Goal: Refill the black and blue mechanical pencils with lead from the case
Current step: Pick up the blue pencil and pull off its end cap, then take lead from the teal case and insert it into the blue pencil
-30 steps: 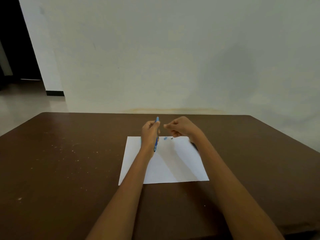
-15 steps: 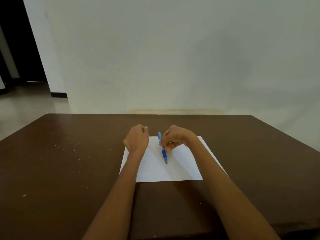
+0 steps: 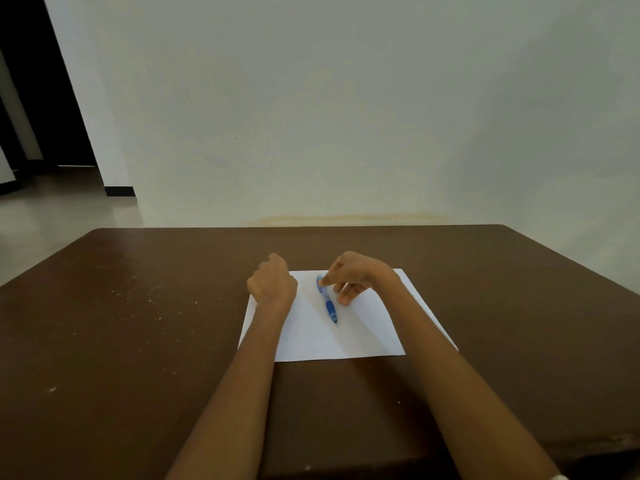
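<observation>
Two bare hands reach out over a dark brown tabletop [image 3: 138, 341] whose smooth, slightly glossy surface is flecked with small pale specks on the side beyond the left hand. Under both hands lies a flat white sheet of paper [image 3: 311, 337], rectangular and uncreased, with its near edge crossing between the two forearms.

Between the hands, closer to the right one, the blue pencil [image 3: 327, 299] lies on the paper. It is a slim plastic barrel, pale blue at its far end and a deeper blue toward the near end, where a short point faces back toward the person. It sits at a slant, the far end just under the right hand's fingertips.

The right hand [image 3: 353, 278] arches over that far end with the fingers bent downward; the thumb and forefinger meet at the pale blue end and pinch it, while the other fingers hang loosely curled below, near the barrel. The left hand [image 3: 272, 284] sits apart from the pencil at the left edge of the paper, seen from its back, its fingers curled inward. Whether anything is held inside it cannot be told from this angle.

Beyond the tabletop stands a plain, matte, off-white wall [image 3: 346, 116].
</observation>
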The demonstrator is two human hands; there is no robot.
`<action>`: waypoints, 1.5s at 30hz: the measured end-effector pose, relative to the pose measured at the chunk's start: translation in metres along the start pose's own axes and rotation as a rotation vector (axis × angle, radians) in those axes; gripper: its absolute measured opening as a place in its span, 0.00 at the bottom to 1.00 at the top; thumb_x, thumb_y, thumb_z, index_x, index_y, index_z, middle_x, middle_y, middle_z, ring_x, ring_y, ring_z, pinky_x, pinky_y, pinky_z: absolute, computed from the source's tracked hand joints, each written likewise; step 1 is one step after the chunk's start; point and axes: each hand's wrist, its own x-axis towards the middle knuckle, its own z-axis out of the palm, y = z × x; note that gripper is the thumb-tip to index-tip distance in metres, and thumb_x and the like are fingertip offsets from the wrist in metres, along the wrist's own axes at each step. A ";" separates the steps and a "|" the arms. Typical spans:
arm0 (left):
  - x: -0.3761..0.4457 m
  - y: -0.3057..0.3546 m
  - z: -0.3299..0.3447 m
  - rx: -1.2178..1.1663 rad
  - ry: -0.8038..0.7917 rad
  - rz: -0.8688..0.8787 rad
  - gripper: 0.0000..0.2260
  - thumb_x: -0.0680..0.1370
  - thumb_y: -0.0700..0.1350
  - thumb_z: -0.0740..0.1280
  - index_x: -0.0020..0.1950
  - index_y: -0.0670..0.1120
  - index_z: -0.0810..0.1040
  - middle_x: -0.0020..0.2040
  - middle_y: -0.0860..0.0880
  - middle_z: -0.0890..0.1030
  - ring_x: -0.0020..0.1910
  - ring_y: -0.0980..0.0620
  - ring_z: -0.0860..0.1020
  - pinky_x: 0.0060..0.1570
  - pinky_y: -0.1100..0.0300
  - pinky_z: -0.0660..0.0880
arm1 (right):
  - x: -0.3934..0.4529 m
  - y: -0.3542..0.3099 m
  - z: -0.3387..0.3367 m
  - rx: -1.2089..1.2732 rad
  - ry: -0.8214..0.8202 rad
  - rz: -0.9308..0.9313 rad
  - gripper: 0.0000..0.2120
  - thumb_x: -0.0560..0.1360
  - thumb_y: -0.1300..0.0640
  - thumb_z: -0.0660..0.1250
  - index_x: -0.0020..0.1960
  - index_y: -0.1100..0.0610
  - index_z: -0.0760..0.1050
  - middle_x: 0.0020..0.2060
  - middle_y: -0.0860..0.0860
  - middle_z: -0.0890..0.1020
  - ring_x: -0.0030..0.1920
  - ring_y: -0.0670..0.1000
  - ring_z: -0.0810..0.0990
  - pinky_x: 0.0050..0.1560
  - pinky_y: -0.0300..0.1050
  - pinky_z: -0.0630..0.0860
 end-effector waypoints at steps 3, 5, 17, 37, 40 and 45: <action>0.000 0.000 -0.004 0.005 -0.031 0.006 0.06 0.77 0.42 0.65 0.51 0.42 0.75 0.49 0.45 0.80 0.47 0.46 0.79 0.40 0.58 0.69 | 0.001 0.004 -0.005 0.036 0.102 -0.041 0.19 0.76 0.53 0.68 0.60 0.65 0.75 0.42 0.57 0.79 0.32 0.51 0.79 0.37 0.41 0.79; -0.001 0.001 -0.008 -0.005 -0.056 0.000 0.07 0.76 0.44 0.66 0.51 0.42 0.76 0.49 0.45 0.80 0.45 0.47 0.78 0.40 0.59 0.69 | 0.000 0.004 -0.005 0.059 0.192 -0.084 0.16 0.77 0.55 0.66 0.58 0.66 0.76 0.41 0.58 0.79 0.32 0.49 0.78 0.34 0.39 0.78; 0.001 -0.017 -0.040 -0.812 -0.169 -0.037 0.10 0.76 0.45 0.66 0.34 0.46 0.78 0.35 0.50 0.79 0.33 0.52 0.77 0.36 0.59 0.74 | 0.004 -0.029 0.022 0.402 0.296 -0.282 0.12 0.77 0.58 0.65 0.56 0.65 0.78 0.45 0.58 0.82 0.35 0.46 0.79 0.36 0.33 0.77; 0.003 -0.038 -0.031 -0.820 -0.019 0.150 0.08 0.76 0.49 0.67 0.42 0.46 0.81 0.31 0.50 0.81 0.25 0.55 0.76 0.29 0.61 0.74 | 0.004 -0.049 0.041 0.472 0.205 -0.325 0.10 0.77 0.62 0.65 0.52 0.70 0.79 0.46 0.63 0.83 0.36 0.49 0.82 0.31 0.30 0.77; 0.005 -0.044 -0.030 -0.799 -0.004 0.139 0.08 0.76 0.49 0.67 0.42 0.46 0.82 0.31 0.50 0.81 0.25 0.54 0.75 0.32 0.59 0.76 | 0.008 -0.053 0.050 0.491 0.218 -0.306 0.10 0.77 0.64 0.64 0.51 0.70 0.79 0.45 0.62 0.83 0.39 0.53 0.82 0.42 0.37 0.81; 0.006 -0.053 -0.029 -0.744 -0.037 0.128 0.08 0.76 0.49 0.67 0.44 0.45 0.81 0.31 0.51 0.80 0.26 0.54 0.76 0.36 0.56 0.77 | 0.017 -0.049 0.046 0.487 0.418 -0.255 0.09 0.77 0.62 0.64 0.50 0.69 0.79 0.43 0.57 0.81 0.34 0.49 0.79 0.48 0.45 0.81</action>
